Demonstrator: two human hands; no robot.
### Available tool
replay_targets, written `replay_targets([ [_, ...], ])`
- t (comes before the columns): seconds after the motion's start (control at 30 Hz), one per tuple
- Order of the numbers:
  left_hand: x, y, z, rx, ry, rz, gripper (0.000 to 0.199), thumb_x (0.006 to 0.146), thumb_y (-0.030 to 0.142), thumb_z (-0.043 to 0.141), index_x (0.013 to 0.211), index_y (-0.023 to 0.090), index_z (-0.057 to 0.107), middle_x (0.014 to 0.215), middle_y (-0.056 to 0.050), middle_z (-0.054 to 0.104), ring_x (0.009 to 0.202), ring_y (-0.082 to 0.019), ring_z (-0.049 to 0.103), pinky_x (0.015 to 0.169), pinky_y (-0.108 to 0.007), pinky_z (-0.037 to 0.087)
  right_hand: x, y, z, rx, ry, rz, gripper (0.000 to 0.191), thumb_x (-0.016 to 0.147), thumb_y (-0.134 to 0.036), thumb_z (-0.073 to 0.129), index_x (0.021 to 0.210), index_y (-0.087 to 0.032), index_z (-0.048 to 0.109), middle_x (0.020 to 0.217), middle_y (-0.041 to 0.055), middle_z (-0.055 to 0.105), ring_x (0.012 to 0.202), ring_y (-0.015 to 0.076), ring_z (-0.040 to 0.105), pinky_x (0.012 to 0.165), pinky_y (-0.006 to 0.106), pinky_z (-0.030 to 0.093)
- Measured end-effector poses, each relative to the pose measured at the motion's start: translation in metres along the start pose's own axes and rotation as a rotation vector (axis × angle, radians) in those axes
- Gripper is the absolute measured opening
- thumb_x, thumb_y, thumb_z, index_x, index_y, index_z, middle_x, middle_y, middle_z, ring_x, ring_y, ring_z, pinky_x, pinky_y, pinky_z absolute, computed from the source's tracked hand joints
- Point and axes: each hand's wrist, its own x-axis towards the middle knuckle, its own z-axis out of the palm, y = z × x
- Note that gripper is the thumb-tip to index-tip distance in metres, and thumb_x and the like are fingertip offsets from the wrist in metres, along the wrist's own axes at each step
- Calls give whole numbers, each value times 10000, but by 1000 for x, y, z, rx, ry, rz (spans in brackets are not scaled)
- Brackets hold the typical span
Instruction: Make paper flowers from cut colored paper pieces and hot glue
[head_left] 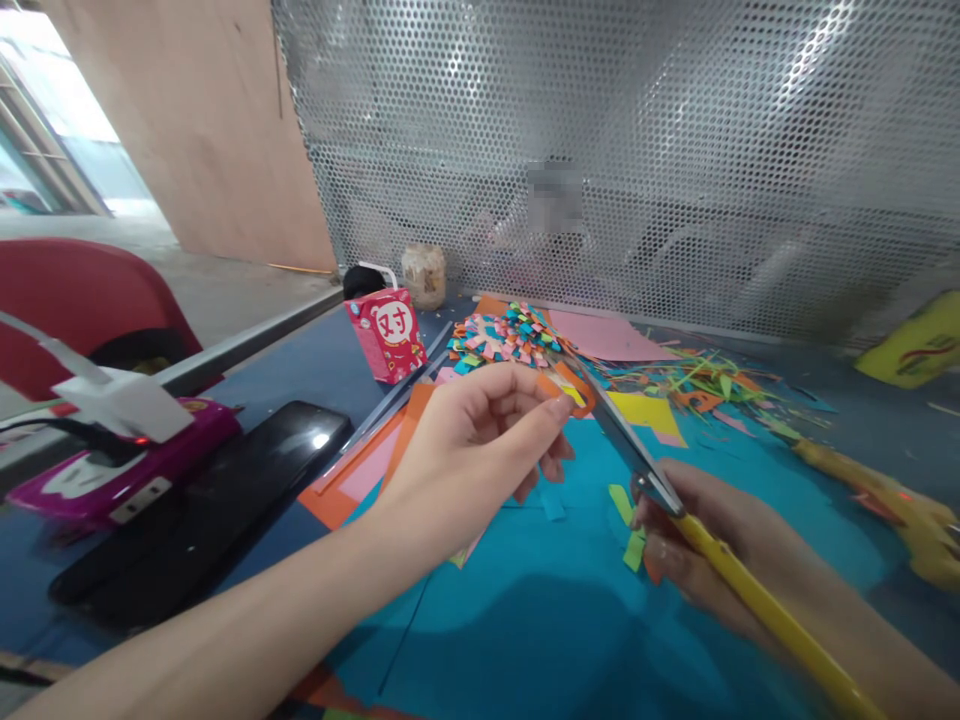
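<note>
Left hand (487, 440): I pinched the orange paper piece (579, 380) fingertip-close, seemingly so its far side faced the blades | Right hand (724, 515): I gripped yellow-handled scissors (709, 550), blade-to-paper contact too blurred to tell | Piece: above blue paper (540, 610)

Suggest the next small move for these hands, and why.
Probably align the scissors with the small orange paper, holding the left hand steady. That hand pinches the piece in its fingertips, and the blades, held out by the right hand, lie close beside it, though contact is unclear.
</note>
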Motion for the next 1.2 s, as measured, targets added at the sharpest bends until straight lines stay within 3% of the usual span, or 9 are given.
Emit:
replay_targets([
  [0.27, 1, -1, 0, -5, 54, 41, 150, 757, 296, 586, 707, 160, 548, 547, 27, 563, 450, -79, 509, 365, -156, 370, 1, 2, 0, -16, 16, -27, 379, 724, -590, 483, 734, -222, 393, 527, -56, 410, 446, 95, 374, 400, 224, 241],
  [0.4, 2, 0, -1, 3, 67, 65, 191, 775, 329, 568, 682, 163, 546, 528, 33, 544, 442, -73, 498, 355, -148, 363, 1, 4, -2, -43, -40, -29, 366, 736, -577, 483, 739, -222, 396, 563, -55, 395, 479, 93, 376, 421, 225, 267],
  [0.7, 0, -1, -1, 14, 78, 88, 173, 791, 316, 550, 697, 172, 544, 536, 37, 543, 448, -71, 504, 347, -139, 362, -1, 3, 0, -40, 38, -65, 314, 726, -527, 535, 738, -230, 433, 539, -49, 424, 454, 95, 379, 388, 221, 265],
  [1.03, 2, -2, -2, 26, 71, 159, 163, 816, 253, 507, 684, 170, 558, 525, 36, 535, 430, -64, 491, 337, -133, 352, 0, 1, -4, -88, -80, -64, 321, 765, -527, 485, 756, -215, 409, 578, -46, 414, 471, 82, 392, 398, 203, 303],
  [1.2, 1, -1, -1, 13, 75, 155, 157, 810, 215, 507, 665, 169, 545, 529, 40, 541, 430, -62, 495, 339, -133, 354, 0, 3, -2, -70, -48, -69, 309, 761, -513, 500, 753, -217, 410, 568, -51, 392, 458, 77, 356, 384, 196, 287],
])
